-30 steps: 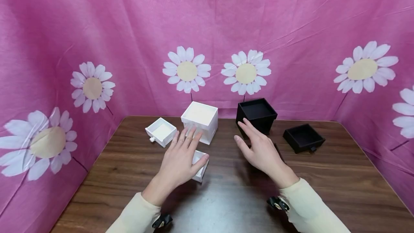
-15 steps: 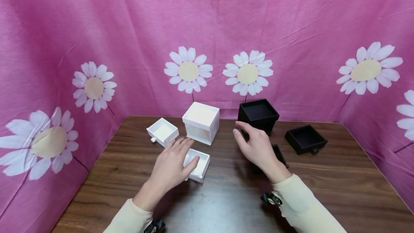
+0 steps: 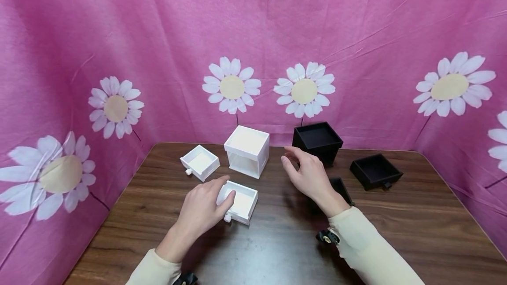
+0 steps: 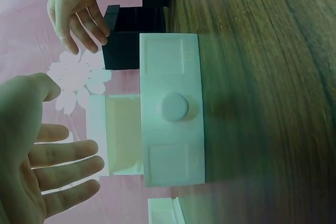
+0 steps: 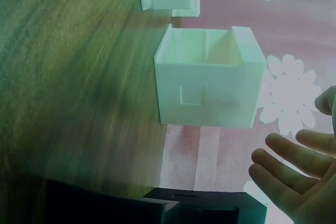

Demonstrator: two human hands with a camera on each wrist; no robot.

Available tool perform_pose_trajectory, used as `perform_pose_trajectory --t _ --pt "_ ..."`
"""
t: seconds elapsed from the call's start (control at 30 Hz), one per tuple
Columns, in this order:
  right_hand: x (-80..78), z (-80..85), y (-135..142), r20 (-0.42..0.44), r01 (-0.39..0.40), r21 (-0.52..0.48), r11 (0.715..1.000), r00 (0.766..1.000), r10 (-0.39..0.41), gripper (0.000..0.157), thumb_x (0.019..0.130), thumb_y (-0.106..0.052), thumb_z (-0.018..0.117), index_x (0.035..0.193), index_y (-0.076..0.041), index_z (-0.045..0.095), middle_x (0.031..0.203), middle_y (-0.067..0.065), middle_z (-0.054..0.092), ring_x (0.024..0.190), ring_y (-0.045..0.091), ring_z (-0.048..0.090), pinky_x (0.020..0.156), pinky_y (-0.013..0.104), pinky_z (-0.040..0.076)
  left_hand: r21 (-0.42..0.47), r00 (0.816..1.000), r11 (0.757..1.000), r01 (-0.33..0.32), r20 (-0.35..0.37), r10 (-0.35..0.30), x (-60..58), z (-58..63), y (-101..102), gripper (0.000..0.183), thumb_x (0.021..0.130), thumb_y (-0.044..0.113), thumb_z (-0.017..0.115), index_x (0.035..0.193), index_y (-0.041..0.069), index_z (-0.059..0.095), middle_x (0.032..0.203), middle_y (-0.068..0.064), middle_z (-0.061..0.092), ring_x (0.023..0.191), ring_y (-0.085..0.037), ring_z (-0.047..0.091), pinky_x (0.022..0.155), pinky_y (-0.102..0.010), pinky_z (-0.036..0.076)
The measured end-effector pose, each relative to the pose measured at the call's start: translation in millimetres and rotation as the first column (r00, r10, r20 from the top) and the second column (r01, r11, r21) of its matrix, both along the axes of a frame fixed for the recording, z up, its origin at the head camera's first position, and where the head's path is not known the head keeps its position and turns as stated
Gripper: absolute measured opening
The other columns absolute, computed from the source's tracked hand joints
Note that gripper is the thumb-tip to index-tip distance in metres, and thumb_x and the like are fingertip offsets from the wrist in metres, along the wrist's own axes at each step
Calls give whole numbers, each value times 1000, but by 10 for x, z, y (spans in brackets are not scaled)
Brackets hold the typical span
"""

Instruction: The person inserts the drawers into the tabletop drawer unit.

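Note:
My left hand hovers with relaxed, spread fingers over the left side of a small white drawer. That drawer's round knob and panelled front face the left wrist camera. Behind it stands a white box, its front hollow. My right hand, fingers loosely bent and holding nothing, is in the air in front of a black box. A black drawer lies partly hidden beneath that hand and wrist. In the right wrist view the fingers are apart from the white box.
Another white drawer sits left of the white box, its knob toward the front left. A second black drawer rests at the right. The wooden table ends at the back against a pink flowered cloth.
My left hand has drawn back and to the left, uncovering the white box's hollow front and more of the near drawer. The right hand has shifted slightly left, with its fingers more bent.

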State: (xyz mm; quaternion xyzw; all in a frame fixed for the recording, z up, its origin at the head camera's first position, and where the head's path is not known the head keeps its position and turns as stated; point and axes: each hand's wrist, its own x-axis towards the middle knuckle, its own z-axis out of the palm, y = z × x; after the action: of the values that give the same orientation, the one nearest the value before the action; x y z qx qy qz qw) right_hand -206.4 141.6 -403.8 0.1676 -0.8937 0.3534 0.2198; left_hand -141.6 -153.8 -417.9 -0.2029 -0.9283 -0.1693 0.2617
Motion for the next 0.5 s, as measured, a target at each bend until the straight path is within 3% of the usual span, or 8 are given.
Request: perform_pose_trajectory --t 0.27,0.5 --pt "-103 -34 -59 128 -25 -48 999 991 31 40 106 -26 67 140 -6 68 121 15 80 112 31 76 98 52 60 69 1000 998 -3 22 1 60 -59 -103 30 91 23 81 116 6 78 97 -5 80 84 -20 75 72 -43 60" --pt "-177 -63 -120 152 -25 -69 997 988 35 43 106 -26 67 144 -6 66 125 16 79 113 32 77 99 52 60 113 992 993 -28 123 14 129 -76 -162 19 91 20 82 105 8 79 90 0 77 70 -5 64 67 -34 56"
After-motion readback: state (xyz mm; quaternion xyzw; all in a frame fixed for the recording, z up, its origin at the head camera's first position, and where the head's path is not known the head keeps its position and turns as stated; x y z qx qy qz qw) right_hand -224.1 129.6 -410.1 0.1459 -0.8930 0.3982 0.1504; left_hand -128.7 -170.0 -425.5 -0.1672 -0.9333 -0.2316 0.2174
